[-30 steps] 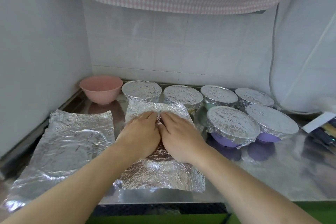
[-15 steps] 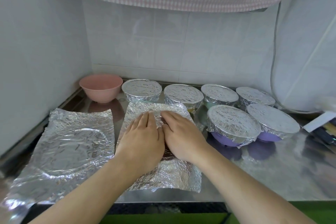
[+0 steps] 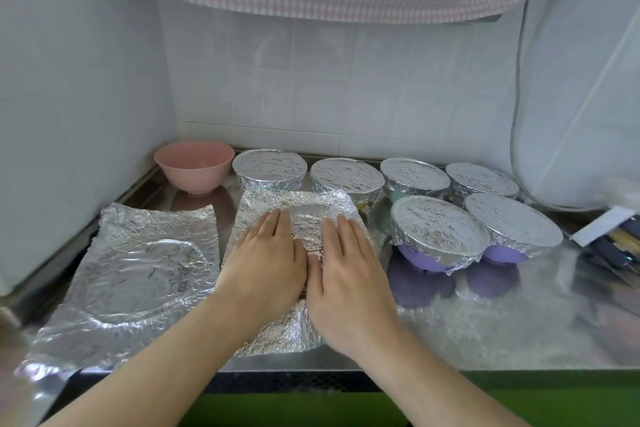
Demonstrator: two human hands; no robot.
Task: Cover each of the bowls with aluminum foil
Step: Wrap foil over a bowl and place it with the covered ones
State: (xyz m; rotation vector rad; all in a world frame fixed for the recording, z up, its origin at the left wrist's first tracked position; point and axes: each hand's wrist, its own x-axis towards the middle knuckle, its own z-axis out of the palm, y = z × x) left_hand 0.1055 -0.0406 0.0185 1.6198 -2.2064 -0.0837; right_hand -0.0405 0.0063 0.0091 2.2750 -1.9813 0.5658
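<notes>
While both hands lie flat with straight fingers, the left hand (image 3: 265,265) and right hand (image 3: 348,276) press side by side on a crinkled foil sheet (image 3: 298,208) at the near middle of the steel tabletop (image 3: 519,329), its long axis running near to far. A second sheet (image 3: 138,267) lies left; the uncovered pink bowl (image 3: 194,165) stands far left, beside six foil-covered bowls (image 3: 436,232).

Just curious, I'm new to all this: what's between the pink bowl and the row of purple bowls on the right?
In the head view, between the pink bowl and the purple bowls lies the foil sheet that both hands press flat.
</notes>
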